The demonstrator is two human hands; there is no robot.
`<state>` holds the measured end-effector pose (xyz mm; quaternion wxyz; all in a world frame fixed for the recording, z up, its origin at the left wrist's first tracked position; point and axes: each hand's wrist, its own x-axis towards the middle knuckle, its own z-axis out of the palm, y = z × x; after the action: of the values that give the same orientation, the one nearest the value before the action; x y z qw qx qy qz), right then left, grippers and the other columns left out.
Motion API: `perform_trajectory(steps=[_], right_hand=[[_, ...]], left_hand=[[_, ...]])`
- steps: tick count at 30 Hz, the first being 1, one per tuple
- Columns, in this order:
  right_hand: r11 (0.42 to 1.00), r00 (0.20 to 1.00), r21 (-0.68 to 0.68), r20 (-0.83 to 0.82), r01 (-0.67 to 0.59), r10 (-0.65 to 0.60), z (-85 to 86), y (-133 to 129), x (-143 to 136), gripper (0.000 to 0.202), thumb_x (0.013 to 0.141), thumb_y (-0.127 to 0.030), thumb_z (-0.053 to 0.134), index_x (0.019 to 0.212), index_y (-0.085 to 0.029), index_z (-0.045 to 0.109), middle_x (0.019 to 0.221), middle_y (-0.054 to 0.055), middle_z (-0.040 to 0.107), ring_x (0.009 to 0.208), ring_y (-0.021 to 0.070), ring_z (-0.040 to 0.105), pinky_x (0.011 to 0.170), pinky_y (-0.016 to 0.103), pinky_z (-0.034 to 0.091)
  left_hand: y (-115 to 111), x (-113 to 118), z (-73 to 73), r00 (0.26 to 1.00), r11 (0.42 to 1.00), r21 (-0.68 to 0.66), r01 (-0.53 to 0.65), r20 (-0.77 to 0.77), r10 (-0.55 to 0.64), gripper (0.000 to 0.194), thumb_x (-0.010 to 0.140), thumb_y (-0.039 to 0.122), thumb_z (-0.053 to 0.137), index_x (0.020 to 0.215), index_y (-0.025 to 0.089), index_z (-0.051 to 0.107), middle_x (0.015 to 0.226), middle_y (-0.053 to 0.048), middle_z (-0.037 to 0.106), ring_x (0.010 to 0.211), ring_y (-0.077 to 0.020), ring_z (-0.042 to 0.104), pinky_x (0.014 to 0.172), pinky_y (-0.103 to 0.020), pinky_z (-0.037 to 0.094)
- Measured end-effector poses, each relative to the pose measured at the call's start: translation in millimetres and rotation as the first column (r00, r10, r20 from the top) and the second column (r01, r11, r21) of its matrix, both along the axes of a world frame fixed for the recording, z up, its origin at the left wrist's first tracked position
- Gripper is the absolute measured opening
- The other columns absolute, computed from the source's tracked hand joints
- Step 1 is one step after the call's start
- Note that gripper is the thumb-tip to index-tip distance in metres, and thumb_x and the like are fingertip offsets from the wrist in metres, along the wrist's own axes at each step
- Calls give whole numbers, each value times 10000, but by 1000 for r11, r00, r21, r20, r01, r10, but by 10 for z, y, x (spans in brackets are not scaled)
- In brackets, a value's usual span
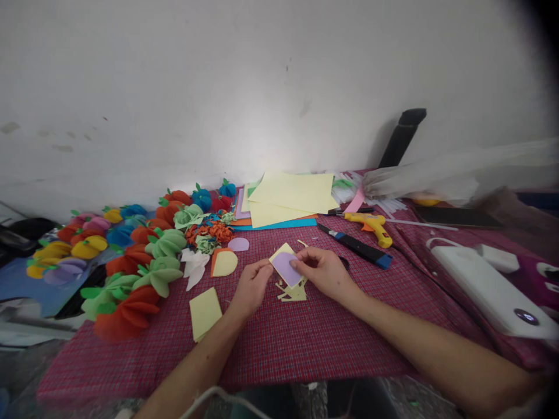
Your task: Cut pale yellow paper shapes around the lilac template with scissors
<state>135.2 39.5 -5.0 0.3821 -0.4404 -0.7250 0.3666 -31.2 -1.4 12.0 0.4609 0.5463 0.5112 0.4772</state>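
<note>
We had one lilac, round-ended, felt-like cutout [285, 269] lying flat on one pale-yellow, four-cornered sheet [286, 247], between our hands above the red-checked, cloth-covered desk [279, 355], long axis slanting upper left to lower right. Left hand [253, 282] pinched the sheet's left corner; right hand [325, 272], nearer the cutout, thumbed its right edge, grip closed on both layers. Also counted: one loose lilac rounded piece [238, 244], one yellow plastic glue gun [368, 222], one black-and-blue cutter [358, 247].
</note>
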Motion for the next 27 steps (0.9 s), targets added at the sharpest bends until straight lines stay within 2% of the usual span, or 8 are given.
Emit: perform_trajectory(steps=[4, 14, 27], right_hand=[[1000, 1000, -8, 0, -1, 1, -12, 8, -1, 168, 754, -321, 540, 751, -176, 625, 685, 11, 651, 580, 128, 569, 514, 230, 430], [1000, 1000, 12, 11, 6, -6, -6, 8, -2, 158, 759, -312, 541, 745, -178, 624, 675, 5, 648, 580, 125, 570, 513, 219, 423], [1000, 1000, 1, 10, 7, -7, -20, 14, 0, 158, 759, -318, 544, 743, -179, 618, 676, 9, 646, 578, 127, 568, 512, 223, 420]], left_hand=[[-6, 30, 21, 997, 998, -51, 48, 68, -45, 220, 707, 223, 523, 859, 170, 673, 741, -11, 659, 716, -164, 565, 684, -252, 419], [14, 22, -88, 996, 998, -46, 49, 76, -45, 239, 708, 327, 575, 827, 138, 660, 756, -33, 666, 689, -163, 576, 644, -260, 436], [20, 14, -105, 1000, 998, -58, 23, 11, -22, 260, 730, 366, 550, 782, 129, 642, 722, -21, 657, 652, -148, 563, 611, -242, 424]])
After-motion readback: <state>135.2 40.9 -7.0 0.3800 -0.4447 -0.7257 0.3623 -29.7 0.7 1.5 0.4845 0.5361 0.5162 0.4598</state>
